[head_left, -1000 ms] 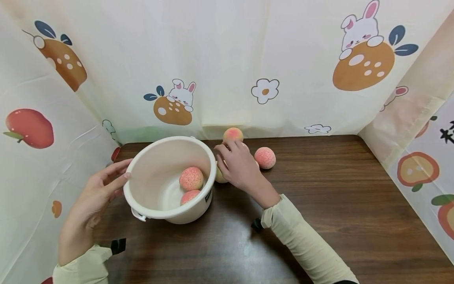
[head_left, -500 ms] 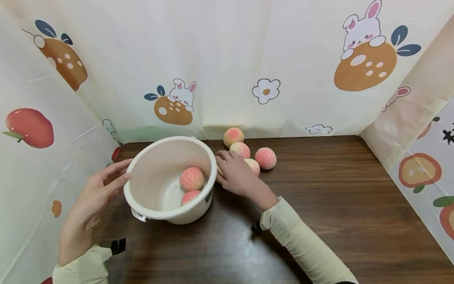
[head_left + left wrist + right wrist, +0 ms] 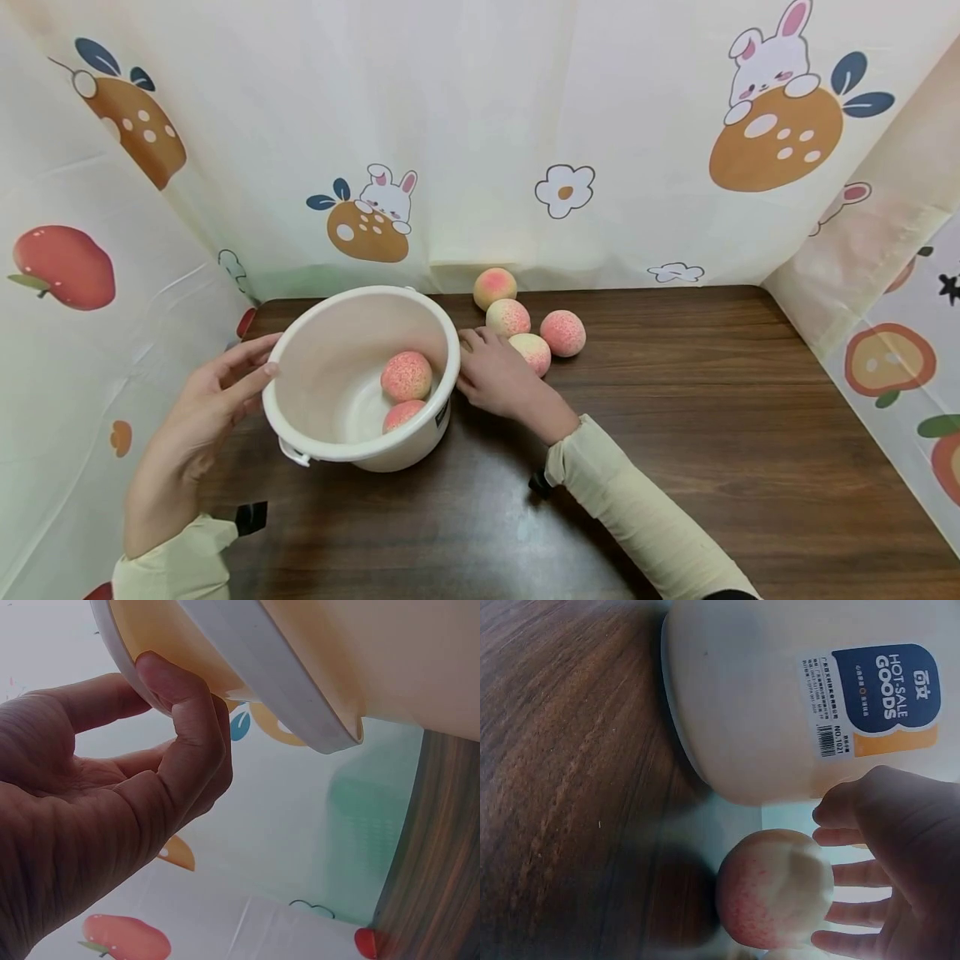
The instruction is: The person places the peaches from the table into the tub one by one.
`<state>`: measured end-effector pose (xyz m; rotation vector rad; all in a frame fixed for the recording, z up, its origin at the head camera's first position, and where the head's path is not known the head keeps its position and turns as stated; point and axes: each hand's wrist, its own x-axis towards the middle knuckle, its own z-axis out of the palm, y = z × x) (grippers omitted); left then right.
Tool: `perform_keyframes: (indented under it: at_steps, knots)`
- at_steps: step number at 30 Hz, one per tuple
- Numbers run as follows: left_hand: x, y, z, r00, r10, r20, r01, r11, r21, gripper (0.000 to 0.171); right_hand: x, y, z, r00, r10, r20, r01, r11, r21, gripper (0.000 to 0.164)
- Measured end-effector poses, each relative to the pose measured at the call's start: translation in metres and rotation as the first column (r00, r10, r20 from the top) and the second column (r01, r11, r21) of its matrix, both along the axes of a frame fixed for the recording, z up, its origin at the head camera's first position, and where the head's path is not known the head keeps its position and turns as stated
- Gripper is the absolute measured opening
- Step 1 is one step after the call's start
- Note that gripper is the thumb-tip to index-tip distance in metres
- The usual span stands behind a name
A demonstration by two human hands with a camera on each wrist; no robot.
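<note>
A white plastic bucket (image 3: 292, 417) stands on the table at left in the head view, with two speckled pink toy peaches (image 3: 406, 377) inside. My left hand (image 3: 217, 408) pinches its rim from the left; the left wrist view shows the fingers hooked over that rim (image 3: 262, 667). My right hand (image 3: 498, 375) is down against the bucket's right side. In the right wrist view its fingers reach around the far side of a pale pink toy peach (image 3: 769, 892), their tips hidden behind it. From the head view the hand covers this peach.
Several more toy peaches lie behind and right of my right hand, among them a yellow-pink peach (image 3: 494, 288) at the back and a pink peach (image 3: 562, 333) at the right. Printed curtains (image 3: 480, 125) border the dark wooden table (image 3: 712, 433).
My right hand has drawn down and slightly toward me beside the bucket, uncovering two peaches behind it. The left hand and the bucket have stayed in place.
</note>
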<state>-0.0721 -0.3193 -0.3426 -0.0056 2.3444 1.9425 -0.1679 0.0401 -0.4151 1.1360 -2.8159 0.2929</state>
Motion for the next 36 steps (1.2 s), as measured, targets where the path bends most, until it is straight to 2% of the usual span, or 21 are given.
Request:
perform_keyframes:
  at_steps: [9, 18, 25, 32, 36]
  knots:
    - [0.0, 0.0, 0.001, 1.0, 0.003, 0.01, -0.002, 0.999, -0.043, 0.041, -0.005, -0.004, -0.006, 1.0, -0.015, -0.005, 0.015, 1.0, -0.001, 0.046]
    - [0.0, 0.0, 0.001, 1.0, 0.002, 0.004, -0.002, 0.999, -0.033, 0.039, -0.013, -0.009, -0.015, 0.999, -0.03, -0.019, 0.03, 1.0, -0.003, 0.044]
    - [0.0, 0.001, 0.001, 1.0, -0.003, 0.0, 0.003, 0.999, -0.035, 0.04, -0.019, -0.014, -0.017, 0.999, -0.046, 0.03, 0.046, 0.999, -0.028, 0.043]
    - [0.001, 0.0, 0.001, 1.0, -0.001, 0.003, 0.001, 1.0, -0.006, 0.039, -0.021, -0.019, -0.018, 0.99, -0.089, 0.107, 0.094, 0.995, -0.036, 0.055]
    - [0.001, 0.0, 0.001, 1.0, 0.0, 0.006, 0.001, 1.0, -0.02, 0.04, -0.021, -0.021, -0.018, 0.987, -0.098, 0.125, 0.104, 0.994, -0.04, 0.059]
